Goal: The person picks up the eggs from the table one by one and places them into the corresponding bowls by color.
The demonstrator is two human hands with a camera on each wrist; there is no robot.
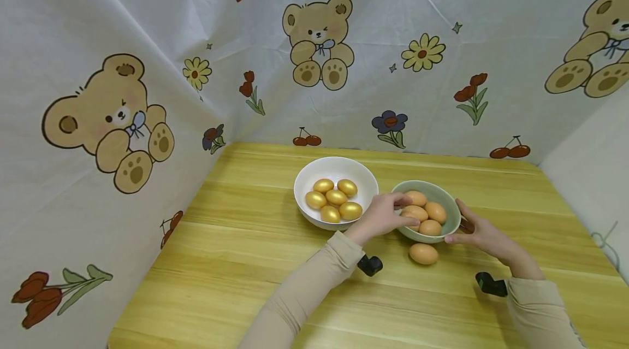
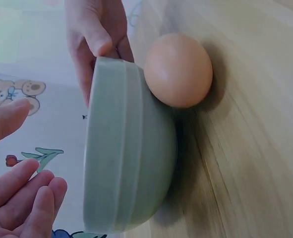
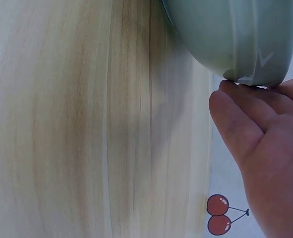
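The pale green bowl (image 1: 448, 240) stands on the table with several brown eggs (image 1: 435, 211) inside. My left hand (image 1: 380, 217) reaches over its left rim, thumb and fingers apart above the eggs. In the left wrist view, nothing shows between those fingers (image 2: 25, 198). At the bowl's right side, my right hand (image 1: 491, 240) holds it between thumb and fingers. The right wrist view shows the right fingertips (image 3: 230, 106) against the bowl's wall. A loose brown egg (image 1: 423, 254) lies on the table just in front of the bowl, beside its wall in the left wrist view.
A white bowl (image 1: 301, 208) with several golden eggs (image 1: 336, 197) stands left of the green bowl, close behind my left wrist. The wooden table (image 1: 221, 245) ends at a bear-patterned cloth (image 1: 354, 114) along the back and left. Dark wrist mounts (image 1: 372, 266) jut from both sleeves.
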